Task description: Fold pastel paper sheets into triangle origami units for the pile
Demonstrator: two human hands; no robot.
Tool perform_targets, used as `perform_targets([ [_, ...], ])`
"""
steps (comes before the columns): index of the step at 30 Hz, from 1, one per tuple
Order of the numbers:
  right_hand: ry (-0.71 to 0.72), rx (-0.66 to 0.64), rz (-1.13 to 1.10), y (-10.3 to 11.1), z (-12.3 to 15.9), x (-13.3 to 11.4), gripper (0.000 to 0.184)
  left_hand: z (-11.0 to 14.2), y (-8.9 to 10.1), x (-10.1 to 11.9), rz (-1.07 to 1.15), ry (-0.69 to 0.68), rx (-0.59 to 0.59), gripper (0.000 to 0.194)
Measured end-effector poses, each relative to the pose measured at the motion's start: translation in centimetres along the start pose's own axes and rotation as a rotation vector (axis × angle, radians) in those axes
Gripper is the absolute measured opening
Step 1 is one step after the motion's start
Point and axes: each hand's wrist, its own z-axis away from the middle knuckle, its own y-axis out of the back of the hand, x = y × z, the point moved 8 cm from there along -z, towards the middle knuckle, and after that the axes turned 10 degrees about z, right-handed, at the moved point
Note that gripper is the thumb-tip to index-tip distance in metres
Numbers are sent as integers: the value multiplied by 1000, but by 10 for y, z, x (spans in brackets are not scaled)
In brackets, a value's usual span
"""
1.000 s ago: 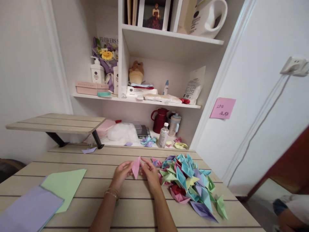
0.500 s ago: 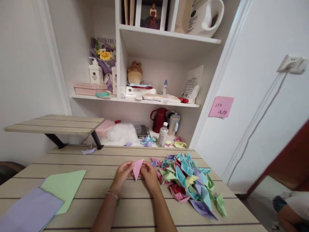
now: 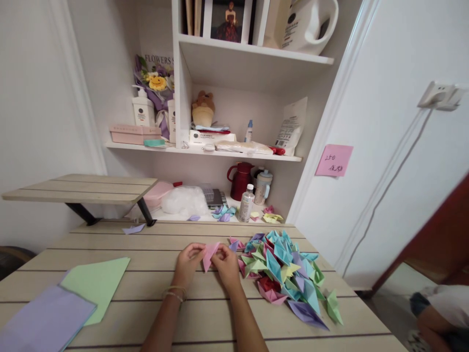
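Between my two hands is a small piece of folded pink paper [image 3: 210,255], pointed at the bottom, held just above the wooden table. My left hand [image 3: 189,264] pinches its left edge between thumb and fingers. On the other side, my right hand [image 3: 225,264] grips the right edge, its fingertips partly behind the paper. A heap of folded paper boats [image 3: 282,269] in blue, green, pink, purple and yellow lies close to the right of my right hand. Sheets of purple paper [image 3: 47,313] and green paper [image 3: 100,283] lie at the table's left.
A small raised wooden stand [image 3: 80,188] on black legs occupies the back left. Behind the table, a shelf holds a clear bottle [image 3: 246,204], a red jug [image 3: 241,181] and more folded paper. Part of a person [image 3: 441,310] shows at the lower right.
The pink paper has turned slightly and its outline looks shorter and less like a plain triangle. Both hands remain on it, with fingers shifted a little. The view has moved slightly.
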Motion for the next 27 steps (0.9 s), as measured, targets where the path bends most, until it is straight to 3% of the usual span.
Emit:
perform_targets([
  [5,134,108,222,12,3,-15,12,3,-8,9,-90,-109,-81,20],
  [12,214,92,344,9,5,-15,22,10,-18,-1,-51,56,-140,31],
  [17,208,100,341,9,5,-12,25,9,-14,-1,-79,30,-108,23],
  [23,45,99,30,14,-2,6,17,4,-5,-4,-5,63,-55,18],
  [27,-25,21,-177,14,-4,9,21,3,-6,-7,26,117,-96,23],
])
